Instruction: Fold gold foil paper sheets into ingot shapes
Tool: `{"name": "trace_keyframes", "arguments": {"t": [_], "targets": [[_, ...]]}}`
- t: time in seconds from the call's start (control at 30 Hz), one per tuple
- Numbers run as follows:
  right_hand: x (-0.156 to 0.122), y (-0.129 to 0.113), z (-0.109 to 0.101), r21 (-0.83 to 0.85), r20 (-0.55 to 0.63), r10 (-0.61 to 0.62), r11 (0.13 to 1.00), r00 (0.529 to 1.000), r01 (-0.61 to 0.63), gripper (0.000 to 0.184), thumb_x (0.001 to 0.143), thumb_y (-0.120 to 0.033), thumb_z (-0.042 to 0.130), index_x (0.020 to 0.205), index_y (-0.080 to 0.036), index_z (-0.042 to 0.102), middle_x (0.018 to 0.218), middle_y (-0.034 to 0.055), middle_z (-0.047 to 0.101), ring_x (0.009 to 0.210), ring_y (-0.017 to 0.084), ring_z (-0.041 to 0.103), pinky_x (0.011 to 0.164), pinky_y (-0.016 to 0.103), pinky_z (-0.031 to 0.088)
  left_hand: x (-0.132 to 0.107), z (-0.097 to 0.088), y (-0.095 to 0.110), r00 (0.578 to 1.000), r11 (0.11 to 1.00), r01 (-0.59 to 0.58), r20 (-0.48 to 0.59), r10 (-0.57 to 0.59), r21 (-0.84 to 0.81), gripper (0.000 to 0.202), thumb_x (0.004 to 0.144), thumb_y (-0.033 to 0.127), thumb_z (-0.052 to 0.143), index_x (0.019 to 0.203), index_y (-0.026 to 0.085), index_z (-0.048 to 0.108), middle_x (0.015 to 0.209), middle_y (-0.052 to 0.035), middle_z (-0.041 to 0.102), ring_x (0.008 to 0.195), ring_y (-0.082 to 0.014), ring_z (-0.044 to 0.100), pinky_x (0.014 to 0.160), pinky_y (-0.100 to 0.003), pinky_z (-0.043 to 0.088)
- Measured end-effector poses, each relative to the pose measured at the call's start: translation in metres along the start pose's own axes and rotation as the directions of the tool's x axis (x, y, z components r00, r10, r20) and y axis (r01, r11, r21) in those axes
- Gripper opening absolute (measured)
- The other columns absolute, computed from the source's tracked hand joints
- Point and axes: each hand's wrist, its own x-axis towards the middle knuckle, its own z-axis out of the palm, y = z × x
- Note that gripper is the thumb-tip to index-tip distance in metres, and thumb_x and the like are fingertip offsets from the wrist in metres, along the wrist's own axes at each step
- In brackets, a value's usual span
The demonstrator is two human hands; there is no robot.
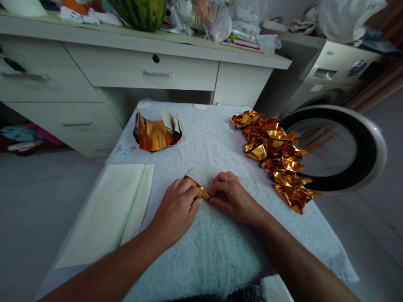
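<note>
Over the middle of the cloth-covered table, my left hand (pixel 180 203) and my right hand (pixel 234 197) pinch a small piece of gold foil paper (pixel 204 192) between them. Its pale, unfolded part sticks out beyond the fingers, and much of the folded part is hidden under my left hand. Several folded gold foil pieces (pixel 267 142) lie heaped in a long row to the right. At the back left stands a curled stack of gold foil sheets (pixel 154 134), some showing their white backs. To the left of my left hand lies a folded pale paper sheet (pixel 103 205).
A light blue fuzzy cloth (pixel 201 260) covers the table. Behind it stands a white drawer cabinet (pixel 185 73) with a watermelon (pixel 138 12) and plastic bags on top. The open round door (pixel 374 147) of a washing machine (pixel 333 67) reaches close to the table's right side.
</note>
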Motion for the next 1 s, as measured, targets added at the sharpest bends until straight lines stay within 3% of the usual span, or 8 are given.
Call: {"name": "trace_keyframes", "arguments": {"t": [0.43, 0.67, 1.0], "targets": [[0.001, -0.006, 0.001, -0.057, 0.009, 0.044, 0.997, 0.999, -0.044, 0.009, 0.089, -0.02, 0.059, 0.082, -0.018, 0.064, 0.092, 0.0042, 0.057, 0.094, 0.021, 0.048, 0.085, 0.039, 0.034, -0.002, 0.004, -0.002, 0.997, 1.0, 0.006, -0.082, -0.006, -0.006, 0.011, 0.093, 0.012, 0.051, 0.086, 0.017, 0.058, 0.096, -0.0055, 0.053, 0.094, -0.0225, 0.048, 0.085, -0.043, 0.044], [0.003, -0.01, 0.005, -0.107, -0.017, 0.097, 0.989, 0.995, -0.098, 0.007, 0.086, -0.018, 0.058, 0.082, -0.018, 0.064, 0.094, 0.0053, 0.054, 0.095, 0.022, 0.045, 0.085, 0.039, 0.034, -0.002, 0.002, -0.001, 0.997, 0.999, 0.028, -0.07, -0.029, -0.015, 0.008, 0.088, 0.012, 0.056, 0.083, 0.018, 0.055, 0.098, -0.0054, 0.053, 0.095, -0.0233, 0.049, 0.085, -0.044, 0.046], [0.005, -0.012, 0.011, -0.092, -0.079, 0.147, 0.984, 0.986, -0.154, 0.014, 0.088, -0.023, 0.06, 0.075, -0.018, 0.063, 0.092, 0.0049, 0.055, 0.093, 0.021, 0.046, 0.084, 0.04, 0.035, 0.0, 0.004, 0.0, 0.996, 0.996, 0.065, -0.07, -0.061, 0.064, 0.012, 0.092, 0.017, 0.049, 0.085, 0.019, 0.059, 0.098, -0.0066, 0.054, 0.094, -0.0242, 0.048, 0.087, -0.046, 0.046]]}}
